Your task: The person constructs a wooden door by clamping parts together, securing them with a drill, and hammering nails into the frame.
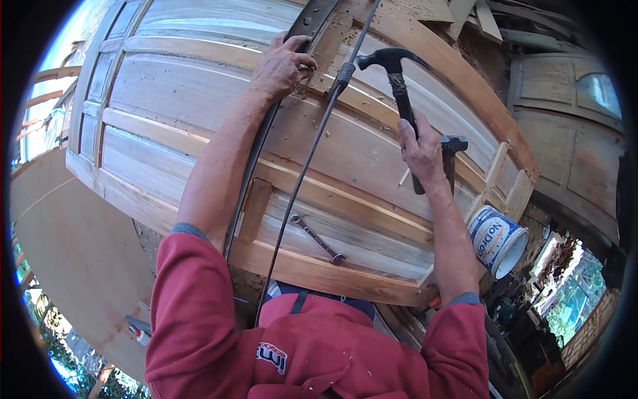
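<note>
A panelled wooden door [166, 86] lies flat in front of me, with a long dark flat metal bar [256, 159] and a thinner metal rod [307, 166] across it. At the bar's far part, my left hand [282, 70] is closed, its fingers curled round a small dark piece that they partly hide. My right hand [420, 147] grips the black handle of a claw hammer [392, 61], its head raised over the door. Beneath my right wrist a second hammer [454, 145] shows in part. A combination wrench [318, 238] rests on a near panel.
A white and blue tub [498, 241] lies tipped at the door's right end. Wood offcuts [488, 23] are piled at the far right, near a darker panelled door [565, 133]. A plywood sheet [80, 246] stands at left. Shavings dot the work.
</note>
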Action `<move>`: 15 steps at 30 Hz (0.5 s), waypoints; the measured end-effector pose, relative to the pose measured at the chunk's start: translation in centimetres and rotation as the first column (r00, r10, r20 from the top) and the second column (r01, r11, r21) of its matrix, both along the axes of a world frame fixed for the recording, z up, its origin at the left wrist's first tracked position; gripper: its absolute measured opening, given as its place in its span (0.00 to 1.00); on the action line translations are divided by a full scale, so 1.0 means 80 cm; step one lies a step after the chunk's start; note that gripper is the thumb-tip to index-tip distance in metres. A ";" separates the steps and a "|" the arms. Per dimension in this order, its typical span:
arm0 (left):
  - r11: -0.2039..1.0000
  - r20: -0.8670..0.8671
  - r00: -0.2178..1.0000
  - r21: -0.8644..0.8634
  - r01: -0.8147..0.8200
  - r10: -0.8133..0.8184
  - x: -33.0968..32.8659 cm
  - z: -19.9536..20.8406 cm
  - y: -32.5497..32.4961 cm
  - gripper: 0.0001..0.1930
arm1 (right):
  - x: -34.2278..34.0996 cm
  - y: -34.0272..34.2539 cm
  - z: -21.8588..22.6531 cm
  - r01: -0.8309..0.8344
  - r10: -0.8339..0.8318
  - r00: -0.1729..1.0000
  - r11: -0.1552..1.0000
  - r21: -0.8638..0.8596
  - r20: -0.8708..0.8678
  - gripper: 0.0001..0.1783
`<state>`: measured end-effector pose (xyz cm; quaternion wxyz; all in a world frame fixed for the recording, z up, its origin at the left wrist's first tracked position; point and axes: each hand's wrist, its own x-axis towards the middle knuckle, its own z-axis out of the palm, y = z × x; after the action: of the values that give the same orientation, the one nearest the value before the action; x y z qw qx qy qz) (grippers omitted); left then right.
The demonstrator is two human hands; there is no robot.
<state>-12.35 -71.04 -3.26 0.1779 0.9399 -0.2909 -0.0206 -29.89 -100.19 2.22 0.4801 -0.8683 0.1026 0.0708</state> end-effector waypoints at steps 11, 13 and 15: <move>0.998 -0.051 0.997 0.000 0.058 -0.057 0.010 0.008 0.000 0.10 | -0.178 0.217 -0.029 -0.047 0.064 0.995 0.974 -0.224 0.071 0.37; 0.996 -0.070 0.994 0.023 0.088 -0.087 0.016 0.009 -0.003 0.09 | -0.149 0.245 -0.039 0.043 -0.017 0.988 0.985 -0.166 0.155 0.36; 0.991 -0.085 0.989 0.041 0.127 -0.124 0.021 0.021 -0.013 0.09 | -0.111 0.270 -0.044 0.148 -0.123 0.963 0.985 -0.089 0.241 0.37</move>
<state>-10.69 -72.08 -1.59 0.1664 0.9219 -0.3413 -0.0774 -38.73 -78.61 -1.29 0.4457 -0.8858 0.1082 -0.0707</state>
